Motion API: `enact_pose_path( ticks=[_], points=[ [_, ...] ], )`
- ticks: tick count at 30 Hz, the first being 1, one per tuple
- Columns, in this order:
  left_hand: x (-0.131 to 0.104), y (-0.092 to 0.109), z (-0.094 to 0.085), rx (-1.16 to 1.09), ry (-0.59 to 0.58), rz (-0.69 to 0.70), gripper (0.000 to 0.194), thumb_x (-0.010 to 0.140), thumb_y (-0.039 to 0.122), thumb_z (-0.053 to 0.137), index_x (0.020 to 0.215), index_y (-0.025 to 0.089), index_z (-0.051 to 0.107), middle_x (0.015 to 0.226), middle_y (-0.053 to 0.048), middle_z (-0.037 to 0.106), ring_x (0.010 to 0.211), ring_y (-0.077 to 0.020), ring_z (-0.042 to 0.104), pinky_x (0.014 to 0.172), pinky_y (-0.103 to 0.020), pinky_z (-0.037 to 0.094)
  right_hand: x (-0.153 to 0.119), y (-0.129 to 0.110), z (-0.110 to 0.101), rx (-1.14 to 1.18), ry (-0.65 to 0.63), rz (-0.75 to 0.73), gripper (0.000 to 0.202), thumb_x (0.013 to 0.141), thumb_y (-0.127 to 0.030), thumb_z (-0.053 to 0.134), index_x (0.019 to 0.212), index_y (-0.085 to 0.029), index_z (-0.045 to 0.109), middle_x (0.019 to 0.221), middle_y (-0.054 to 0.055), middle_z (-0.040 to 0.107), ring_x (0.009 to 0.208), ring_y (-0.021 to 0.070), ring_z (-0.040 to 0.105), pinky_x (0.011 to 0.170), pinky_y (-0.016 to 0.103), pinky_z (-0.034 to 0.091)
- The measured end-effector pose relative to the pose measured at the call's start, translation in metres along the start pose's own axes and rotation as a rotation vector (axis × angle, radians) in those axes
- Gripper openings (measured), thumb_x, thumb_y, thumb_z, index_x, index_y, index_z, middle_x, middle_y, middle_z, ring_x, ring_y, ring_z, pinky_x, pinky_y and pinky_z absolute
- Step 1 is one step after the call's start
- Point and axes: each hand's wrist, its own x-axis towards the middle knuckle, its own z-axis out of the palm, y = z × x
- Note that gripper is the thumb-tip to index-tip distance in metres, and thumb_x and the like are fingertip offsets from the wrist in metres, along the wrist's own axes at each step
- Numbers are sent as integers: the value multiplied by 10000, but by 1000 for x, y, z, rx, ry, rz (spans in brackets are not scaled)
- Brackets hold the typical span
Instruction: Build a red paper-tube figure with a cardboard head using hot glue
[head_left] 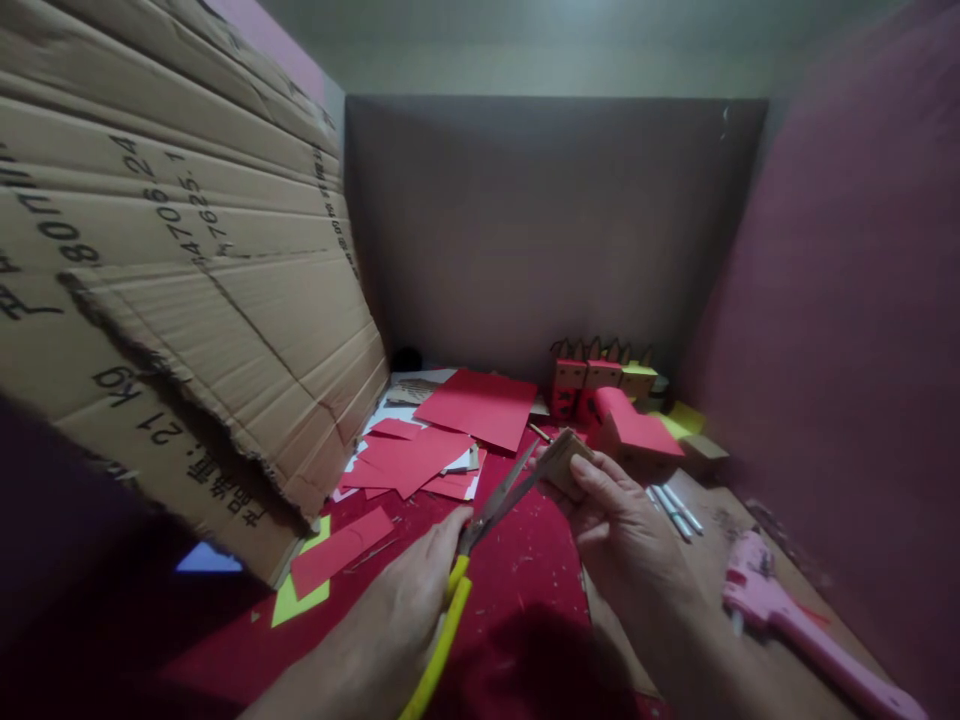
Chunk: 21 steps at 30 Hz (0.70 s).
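While left hand (409,600) grips scissors (480,540), blades meet cardboard piece (564,462) edge.

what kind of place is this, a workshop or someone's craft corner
Probably a home craft corner: red paper sheets litter the table, a pink glue gun lies nearby, and small paper-covered box figures stand at the back.

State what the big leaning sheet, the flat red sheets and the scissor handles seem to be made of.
Leaning sheet: corrugated cardboard, matt brown, with ribbed lines and a torn edge.
Red sheets: probably thin matt paper, lying flat.
Scissor handles: likely smooth yellow plastic.
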Motion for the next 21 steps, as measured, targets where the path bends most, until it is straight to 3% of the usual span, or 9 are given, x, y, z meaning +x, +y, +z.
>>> enact_pose_path(
  ticks=[3, 6, 13, 21],
  points=[
    [-7, 8, 0, 130, -12, -7, 434, 799, 270, 480, 1229, 234, 530, 1019, -79, 661, 938, -253, 613, 820, -350, 485, -3, 2, 0, 18, -6, 11, 163, 581, -179, 823, 702, -191, 715, 773, 2, 735, 739, 137, 649, 739, 272, 511],
    [-10, 17, 3, 193, -38, -4, 466, 798, 258, 462, 1261, 229, 504, 1065, -91, 655, 987, -270, 593, 865, -366, 466, -7, 5, 0, 8, -20, 19, 151, 589, -171, 814, 698, -190, 711, 774, 3, 736, 762, 150, 658, 800, 306, 507],
    [-16, 31, 6, 179, -31, 7, 420, 803, 271, 447, 1208, 213, 543, 895, -77, 672, 813, -252, 613, 709, -332, 468, -17, 11, -5, -34, -58, 22, 151, 607, -210, 815, 732, -197, 730, 773, 14, 747, 748, 165, 673, 780, 328, 510],
    [-18, 30, 8, 179, -69, -45, 363, 827, 252, 407, 1152, 196, 558, 685, -38, 624, 665, -207, 581, 598, -279, 429, -18, 16, -8, 8, -18, 54, 231, 545, -197, 848, 745, -197, 733, 736, 6, 740, 717, 152, 667, 758, 305, 514]
  ],
)
